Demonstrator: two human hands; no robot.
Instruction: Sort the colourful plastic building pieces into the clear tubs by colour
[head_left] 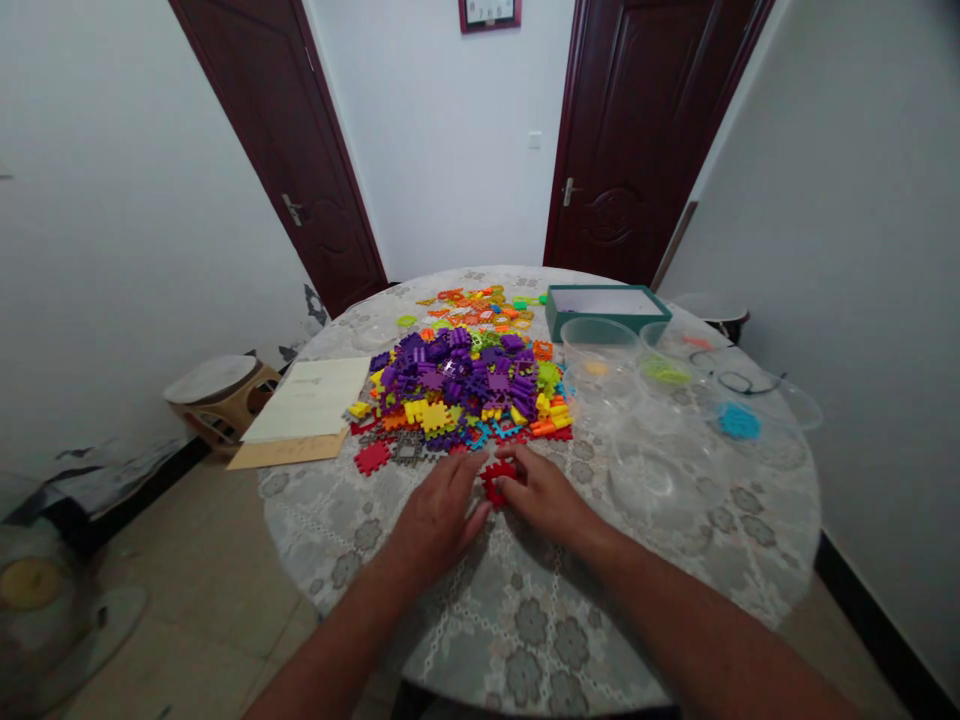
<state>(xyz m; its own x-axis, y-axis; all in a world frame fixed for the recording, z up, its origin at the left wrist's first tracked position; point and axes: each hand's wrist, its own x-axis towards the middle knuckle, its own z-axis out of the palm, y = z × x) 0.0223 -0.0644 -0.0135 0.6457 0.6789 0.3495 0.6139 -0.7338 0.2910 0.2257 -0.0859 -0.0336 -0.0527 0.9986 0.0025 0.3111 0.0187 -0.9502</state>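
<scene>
I saw the right hand point(546, 492) pinch a red piece point(493, 481) in front of the big pile point(448, 382), the left hand point(442, 506) curved open beside it, and everything looked barely started, with lots left loose.

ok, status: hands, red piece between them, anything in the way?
Right hand: fingers gripping red piece. Left hand: alongside it, contact unclear. Red piece: between the hands, partly covered by fingers. Piece pile just beyond both hands.
</scene>
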